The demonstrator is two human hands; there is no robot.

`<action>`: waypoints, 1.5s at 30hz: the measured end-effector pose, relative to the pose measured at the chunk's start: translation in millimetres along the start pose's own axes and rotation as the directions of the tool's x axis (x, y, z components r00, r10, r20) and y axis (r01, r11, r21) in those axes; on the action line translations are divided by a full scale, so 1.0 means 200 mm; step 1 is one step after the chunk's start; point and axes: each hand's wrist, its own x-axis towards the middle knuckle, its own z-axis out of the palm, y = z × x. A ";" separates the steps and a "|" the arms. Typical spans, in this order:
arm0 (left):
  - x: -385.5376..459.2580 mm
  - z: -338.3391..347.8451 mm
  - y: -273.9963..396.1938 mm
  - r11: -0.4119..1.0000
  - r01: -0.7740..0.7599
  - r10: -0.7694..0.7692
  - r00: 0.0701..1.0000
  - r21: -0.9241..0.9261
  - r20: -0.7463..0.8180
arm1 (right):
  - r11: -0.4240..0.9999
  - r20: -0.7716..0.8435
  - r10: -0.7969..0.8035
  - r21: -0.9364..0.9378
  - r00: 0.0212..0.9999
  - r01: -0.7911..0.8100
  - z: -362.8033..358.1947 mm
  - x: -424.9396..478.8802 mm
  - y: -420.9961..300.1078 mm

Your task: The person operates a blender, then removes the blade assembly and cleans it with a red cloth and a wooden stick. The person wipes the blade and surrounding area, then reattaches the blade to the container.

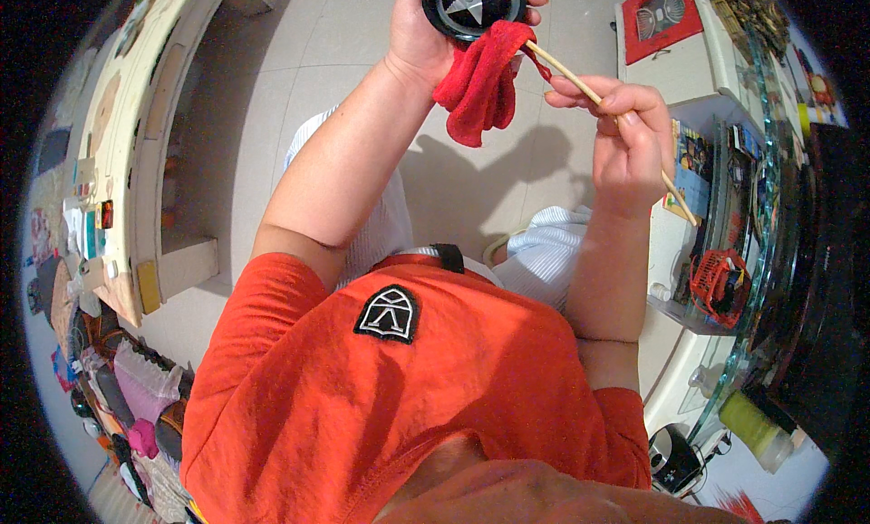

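My left hand [412, 38] grips a round black part [445, 22] at the top of the view. A silver star-shaped piece [472, 4] sits in its middle, facing up. A crumpled red cloth [482, 82] touches the near rim and hangs below it. Between the thumb and fingers of my right hand [629, 126] is a thin wooden stick [567, 72], held at a slant. The stick's upper end meets the cloth; its lower end sticks out past my wrist. How the cloth is fixed to the stick is hidden.
Pale floor tiles [340, 21] lie below my hands. At the left stands a cream cabinet [151, 143], with clothes [146, 388] heaped nearer me. To the right, a glass-topped unit [768, 150] holds a red basket [722, 289] and printed boxes [692, 157].
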 end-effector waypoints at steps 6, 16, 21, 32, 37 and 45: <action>0.01 0.00 -0.01 0.996 -0.023 0.027 0.999 0.090 -0.041 | 0.989 0.004 0.035 -0.145 0.999 -0.034 0.01 -0.02 -0.02; 0.00 0.04 -0.07 0.885 0.051 0.070 0.968 0.462 -0.241 | 0.928 -0.013 0.263 -0.270 0.965 -0.257 0.06 -0.01 -0.08; 0.03 -0.03 -0.10 0.794 -0.005 0.177 0.959 0.608 -0.223 | 0.960 -0.040 0.220 -0.167 0.975 -0.223 0.10 -0.04 0.00; 0.05 -0.05 -0.07 0.951 0.238 -0.123 0.879 0.200 -0.462 | 0.967 -0.096 0.240 0.109 0.966 -0.229 0.13 -0.03 0.10; 0.04 0.00 -0.10 0.934 0.097 0.082 0.879 0.345 -0.469 | 0.921 -0.054 0.142 -0.360 0.988 -0.152 0.12 -0.02 -0.03; 0.03 -0.02 -0.13 0.892 -0.073 0.235 0.918 0.446 -0.320 | 0.666 -0.018 -0.073 -0.746 0.997 0.035 0.22 -0.06 -0.03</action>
